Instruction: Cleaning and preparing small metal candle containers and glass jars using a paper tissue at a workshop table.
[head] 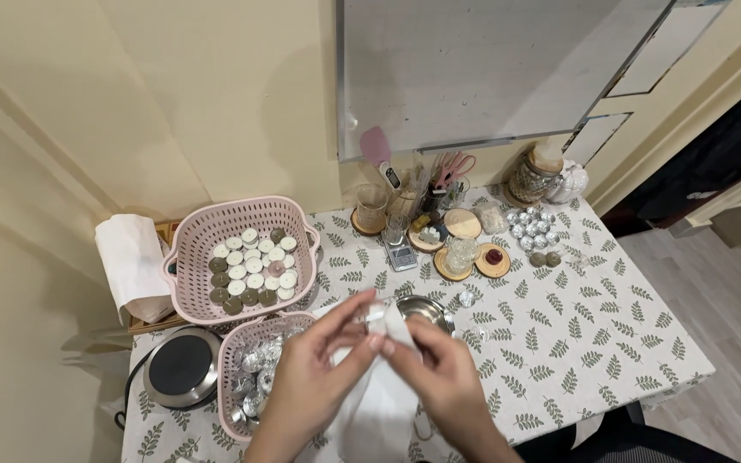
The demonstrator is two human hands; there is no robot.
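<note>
Head view: left hand [306, 377] and right hand [443, 377] meet above the counter [593, 343], fingers [362, 321] closed on a small white piece [376, 315] over a white cloth [379, 403]. Just behind the fingers stands a steel bowl [426, 310]; left of them, a pink basket [233, 360] of foil cups, and beyond it a second basket [216, 225] of tealights.

Counter [611, 334]: matt cloth cover, leaf print. Baskets [207, 231]: pink plastic, slotted, dull sheen. Hotplate [180, 367]: brushed metal rim, matt black top. Cups [255, 364] in the lower basket: shiny foil-like metal. Bowl [426, 310]: polished metal. Coasters [462, 224]: bare wood, matt. Jar [532, 178]: clear glass, glossy. Sheet [379, 403] in both hands: white, matt, soft-looking; paper or cloth, cannot tell. Roll [130, 261]: white paper.
</note>
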